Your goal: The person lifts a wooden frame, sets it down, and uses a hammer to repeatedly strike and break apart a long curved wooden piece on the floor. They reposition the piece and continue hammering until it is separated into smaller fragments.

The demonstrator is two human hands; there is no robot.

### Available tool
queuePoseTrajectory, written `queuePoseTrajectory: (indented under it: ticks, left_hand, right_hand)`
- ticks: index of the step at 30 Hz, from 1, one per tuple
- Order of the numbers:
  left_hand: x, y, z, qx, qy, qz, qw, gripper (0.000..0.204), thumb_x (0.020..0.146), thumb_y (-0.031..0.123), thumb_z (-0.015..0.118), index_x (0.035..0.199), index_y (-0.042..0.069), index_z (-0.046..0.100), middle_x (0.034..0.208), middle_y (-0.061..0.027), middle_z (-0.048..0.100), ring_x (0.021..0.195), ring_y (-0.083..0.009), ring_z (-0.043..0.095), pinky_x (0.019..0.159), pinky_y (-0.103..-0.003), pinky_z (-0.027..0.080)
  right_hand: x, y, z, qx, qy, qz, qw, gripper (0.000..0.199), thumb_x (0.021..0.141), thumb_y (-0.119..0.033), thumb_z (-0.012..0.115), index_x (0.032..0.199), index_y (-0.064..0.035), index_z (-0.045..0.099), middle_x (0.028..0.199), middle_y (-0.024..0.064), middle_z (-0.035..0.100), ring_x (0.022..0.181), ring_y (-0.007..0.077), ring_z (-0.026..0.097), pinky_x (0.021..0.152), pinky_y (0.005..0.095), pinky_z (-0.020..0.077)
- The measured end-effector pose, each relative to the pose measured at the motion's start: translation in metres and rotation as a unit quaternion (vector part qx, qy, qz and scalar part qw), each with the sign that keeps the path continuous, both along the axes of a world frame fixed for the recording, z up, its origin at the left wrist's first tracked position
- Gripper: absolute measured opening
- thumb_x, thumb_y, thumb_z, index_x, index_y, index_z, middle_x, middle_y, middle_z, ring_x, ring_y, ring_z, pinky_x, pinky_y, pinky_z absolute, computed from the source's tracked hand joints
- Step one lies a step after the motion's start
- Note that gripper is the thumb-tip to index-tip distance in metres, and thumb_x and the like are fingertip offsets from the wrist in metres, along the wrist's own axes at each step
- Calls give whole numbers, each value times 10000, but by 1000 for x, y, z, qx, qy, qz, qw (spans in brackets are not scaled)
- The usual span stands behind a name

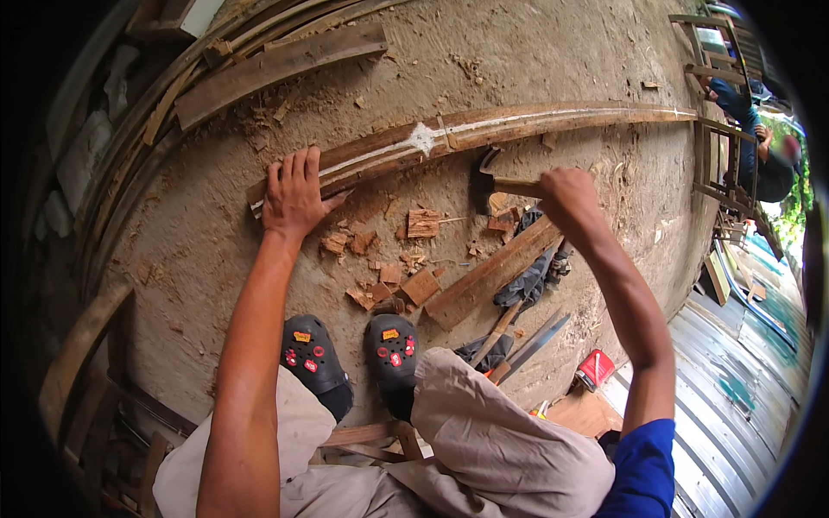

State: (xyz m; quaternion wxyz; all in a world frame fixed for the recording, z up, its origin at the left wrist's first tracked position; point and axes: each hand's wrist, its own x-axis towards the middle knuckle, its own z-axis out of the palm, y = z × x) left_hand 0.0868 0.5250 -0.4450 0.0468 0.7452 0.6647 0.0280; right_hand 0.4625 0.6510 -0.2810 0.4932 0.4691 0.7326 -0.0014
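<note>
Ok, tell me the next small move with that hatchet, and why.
Probably bring the hatchet down on the plank near the white cross mark. The right hand holds it raised just below the plank, the left hand pins the plank's end, and chips lie underneath.

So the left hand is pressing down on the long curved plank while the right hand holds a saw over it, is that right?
Not quite. The right hand holds a hammer, not a saw, as the head view shows. The rest stands: the left hand presses down on the long curved plank.
</note>
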Motion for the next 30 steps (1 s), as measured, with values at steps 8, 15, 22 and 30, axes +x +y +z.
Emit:
queuePoseTrajectory:
  ticks: [8,15,22,30]
  left_hand:
    - [0,-1,-3,6,6,3,1000,988,777,770,625,1438,73,393,1324,-96,503,1235,-267,489,1036,-450,388]
    - [1,0,-1,12,6,2,1000,986,773,780,610,1427,72,400,1318,-99,512,1232,-273,498,1052,-454,387]
    - [1,0,-2,14,13,5,1000,968,780,783,610,1410,71,426,1289,-89,520,1203,-249,504,1025,-440,388]
    - [0,0,-3,9,11,3,1000,965,796,802,568,1407,67,441,1280,-96,524,1182,-249,506,1013,-437,392]
  right_hand:
    - [24,-15,-47,-108,321,-91,936,169,1003,-208,600,1069,-55,575,669,81,581,519,208,536,461,378,456]
    - [-12,15,-28,-42,496,-151,854,347,1027,-360,576,1050,-14,575,768,189,669,689,333,670,619,468,504]
    - [-10,38,-44,-31,460,-207,863,560,1055,-516,455,969,11,626,720,164,626,654,291,603,631,454,467]
    - [-21,41,-27,-69,428,-119,893,466,1065,-415,478,1047,31,611,733,223,616,694,385,621,658,514,451]
